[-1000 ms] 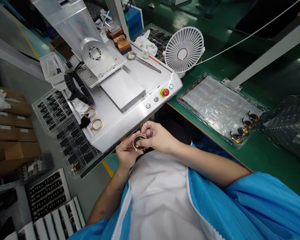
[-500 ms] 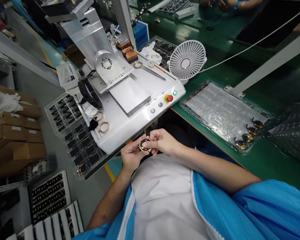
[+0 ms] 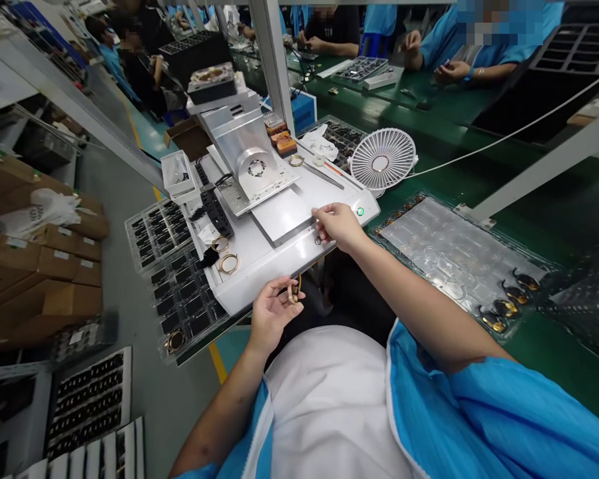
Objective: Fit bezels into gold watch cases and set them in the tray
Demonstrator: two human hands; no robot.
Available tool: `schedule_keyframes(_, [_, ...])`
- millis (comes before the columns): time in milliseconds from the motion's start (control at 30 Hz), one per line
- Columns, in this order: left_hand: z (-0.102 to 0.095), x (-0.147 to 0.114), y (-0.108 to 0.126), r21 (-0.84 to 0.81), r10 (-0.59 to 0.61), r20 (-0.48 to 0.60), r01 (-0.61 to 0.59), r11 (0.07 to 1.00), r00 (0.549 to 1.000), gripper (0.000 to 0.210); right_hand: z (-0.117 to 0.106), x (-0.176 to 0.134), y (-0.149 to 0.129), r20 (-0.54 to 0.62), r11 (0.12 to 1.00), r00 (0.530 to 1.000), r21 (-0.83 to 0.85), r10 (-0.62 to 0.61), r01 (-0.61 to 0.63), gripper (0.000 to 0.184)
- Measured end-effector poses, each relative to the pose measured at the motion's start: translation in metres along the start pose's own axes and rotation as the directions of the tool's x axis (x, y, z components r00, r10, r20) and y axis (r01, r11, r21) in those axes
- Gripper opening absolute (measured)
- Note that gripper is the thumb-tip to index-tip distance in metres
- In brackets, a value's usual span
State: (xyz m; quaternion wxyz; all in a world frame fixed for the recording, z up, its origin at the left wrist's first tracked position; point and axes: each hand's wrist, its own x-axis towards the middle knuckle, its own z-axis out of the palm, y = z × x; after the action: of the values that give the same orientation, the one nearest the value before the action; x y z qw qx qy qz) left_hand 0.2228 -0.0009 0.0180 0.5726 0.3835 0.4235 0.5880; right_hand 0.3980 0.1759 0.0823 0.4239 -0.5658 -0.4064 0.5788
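Observation:
My left hand (image 3: 272, 313) grips a small gold-rimmed watch case (image 3: 293, 293) between thumb and fingers, in front of the machine's edge. The case is turned nearly edge-on, and a thin orange strip rises from it. My right hand (image 3: 338, 227) hovers by the front panel of the white machine (image 3: 274, 273), its thumb and forefinger brought together. Whatever those fingertips hold, if anything, is too small to make out. Two gold rings (image 3: 228, 263) lie on the machine's left front corner. A metal plate (image 3: 284, 216) lies under the machine's silver fixture (image 3: 252, 159).
Trays of black parts (image 3: 184, 293) stand at the left. On the green bench are a white fan (image 3: 382, 159) and a covered clear tray (image 3: 444, 246) with black-and-orange parts. Tweezers (image 3: 324, 174) lie on the machine. Co-workers sit across the bench (image 3: 459, 120).
My right hand has let go of the watch case and moved up to the machine's front panel. My left hand keeps the case, now tilted edge-on. The camera view has tilted up.

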Motion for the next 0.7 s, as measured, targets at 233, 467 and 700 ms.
schedule_keyframes(233, [0.002,0.000,-0.004,0.296,0.238,-0.036,-0.217,0.930,0.971,0.071,-0.002,-0.030,0.015,0.062,0.981,0.979,0.015,-0.194,0.193,0.031])
schedule_keyframes(467, [0.005,-0.001,-0.005,0.495,0.359,0.019,-0.321,0.807,0.933,0.073,-0.007,-0.100,0.049,0.493,0.992,0.870,-0.107,-0.005,0.067,0.045])
schedule_keyframes(700, [0.007,-0.002,-0.008,0.557,0.398,0.040,-0.351,0.753,0.917,0.066,-0.002,-0.101,0.057,0.449,0.984,0.894,-0.165,0.018,0.063,0.034])
